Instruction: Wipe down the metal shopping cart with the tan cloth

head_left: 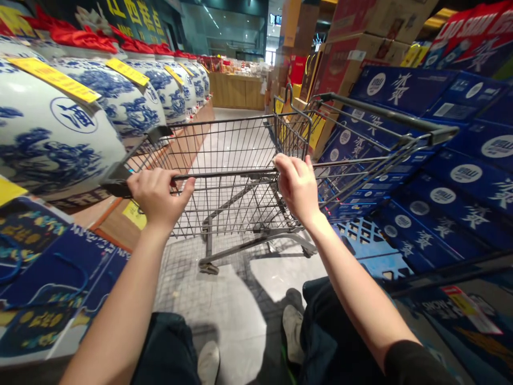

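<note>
A wire shopping cart (236,203) stands sideways across the aisle in front of me. My left hand (160,192) is wrapped over the cart's near rim toward its left end, thumb pointing right. Farther right, my right hand (295,184) is closed around the same rim, near the middle of the cart. Knuckles face up on both hands. Grey tiled floor shows through the mesh of the basket.
Large blue-and-white jars (52,128) with red cloth tops line the left shelf. Blue boxes (460,171) are stacked close on the right, beside a blue plastic pallet (372,243). A wooden counter (236,91) stands at the aisle's far end. Gift bags (44,283) are at lower left.
</note>
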Tool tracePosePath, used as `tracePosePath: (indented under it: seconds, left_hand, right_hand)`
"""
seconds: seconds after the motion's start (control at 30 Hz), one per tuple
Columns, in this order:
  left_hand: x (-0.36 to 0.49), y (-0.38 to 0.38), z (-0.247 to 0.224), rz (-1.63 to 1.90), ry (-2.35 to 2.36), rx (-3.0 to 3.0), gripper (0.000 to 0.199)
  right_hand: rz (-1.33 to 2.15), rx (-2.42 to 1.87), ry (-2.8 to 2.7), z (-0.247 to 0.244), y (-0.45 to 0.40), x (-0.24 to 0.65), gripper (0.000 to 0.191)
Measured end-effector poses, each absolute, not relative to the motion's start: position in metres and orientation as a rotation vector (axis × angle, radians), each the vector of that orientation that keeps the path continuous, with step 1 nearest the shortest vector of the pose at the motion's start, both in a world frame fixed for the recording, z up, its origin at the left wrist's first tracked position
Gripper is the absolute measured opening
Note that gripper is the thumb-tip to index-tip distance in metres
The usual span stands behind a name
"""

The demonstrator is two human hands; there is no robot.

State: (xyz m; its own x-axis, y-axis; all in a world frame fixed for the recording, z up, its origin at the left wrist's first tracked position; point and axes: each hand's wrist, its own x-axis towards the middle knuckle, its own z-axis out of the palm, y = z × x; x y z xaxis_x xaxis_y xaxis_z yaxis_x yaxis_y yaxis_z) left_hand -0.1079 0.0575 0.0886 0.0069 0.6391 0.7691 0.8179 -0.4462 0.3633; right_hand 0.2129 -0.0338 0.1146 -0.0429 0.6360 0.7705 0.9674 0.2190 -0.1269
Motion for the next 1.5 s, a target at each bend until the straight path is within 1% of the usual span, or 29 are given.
tracePosePath:
  seconds: [0.03, 0.1, 0.2, 0.3, 0.37, 0.5, 0.6, 0.7, 0.83, 0.93, 1.0, 1.07, 1.13, 1.2, 1.27, 1.37, 1.43, 1.5]
  left_hand:
    - [-0.108, 0.057, 0.089, -1.414, -1.542, -2.089, 0.033]
    - [-0.108, 0.056, 0.090, -1.402, -1.555, -2.098, 0.033]
    - [-0.108, 0.054, 0.093, -1.402, -1.565, -2.125, 0.033]
    - [-0.107, 0.053, 0.093, -1.431, -1.557, -2.140, 0.033]
    - [-0.107, 0.054, 0.093, -1.444, -1.554, -2.127, 0.034]
    - [-0.107, 0.055, 0.093, -1.430, -1.553, -2.111, 0.036]
    - [-0.107, 0.054, 0.093, -1.419, -1.544, -2.125, 0.035]
    - [-0.107, 0.054, 0.094, -1.420, -1.543, -2.121, 0.036]
    - [-0.106, 0.054, 0.095, -1.422, -1.551, -2.118, 0.042]
    - [-0.106, 0.054, 0.096, -1.420, -1.542, -2.121, 0.044]
    - [-0.106, 0.053, 0.096, -1.407, -1.543, -2.127, 0.044]
    - [-0.105, 0.053, 0.096, -1.394, -1.558, -2.128, 0.044]
    - [-0.105, 0.054, 0.096, -1.384, -1.571, -2.120, 0.044]
    - [-0.106, 0.055, 0.095, -1.379, -1.570, -2.115, 0.044]
    - [-0.107, 0.056, 0.095, -1.381, -1.561, -2.115, 0.044]
    - [-0.107, 0.055, 0.096, -1.397, -1.539, -2.113, 0.043]
    - [-0.108, 0.054, 0.096, -1.400, -1.530, -2.116, 0.043]
    - [-0.108, 0.053, 0.097, -1.394, -1.532, -2.123, 0.042]
  right_hand:
    - [-0.561, -1.474, -1.808, 0.116, -0.034, 0.211, 0.045]
    - [-0.565, -1.493, -1.778, 0.119, -0.033, 0.221, 0.040]
    - [-0.599, -1.616, -1.513, 0.125, -0.027, 0.257, 0.029]
    - [-0.631, -1.655, -1.352, 0.124, -0.025, 0.270, 0.030]
    - [-0.637, -1.601, -1.441, 0.119, -0.027, 0.256, 0.034]
    - [-0.593, -1.373, -1.831, 0.109, -0.027, 0.218, 0.044]
    - [-0.617, -1.312, -1.867, 0.107, -0.023, 0.229, 0.043]
    - [-0.677, -1.404, -1.642, 0.106, -0.021, 0.267, 0.038]
    - [-0.747, -1.401, -1.330, 0.101, -0.031, 0.311, 0.034]
    - [-0.792, -1.382, -0.972, 0.095, -0.042, 0.333, 0.036]
    - [-0.785, -1.365, -0.741, 0.090, -0.050, 0.345, 0.037]
    - [-0.725, -1.394, -0.645, 0.083, -0.055, 0.354, 0.033]
    - [-0.644, -1.464, -0.687, 0.076, -0.056, 0.354, 0.028]
    - [-0.599, -1.523, -0.788, 0.069, -0.054, 0.344, 0.028]
    - [-0.610, -1.555, -0.874, 0.063, -0.048, 0.330, 0.031]
    - [-0.658, -1.577, -0.933, 0.059, -0.042, 0.319, 0.028]
    - [-0.666, -1.569, -0.934, 0.060, -0.040, 0.326, 0.024]
    - [-0.639, -1.543, -0.886, 0.061, -0.039, 0.338, 0.025]
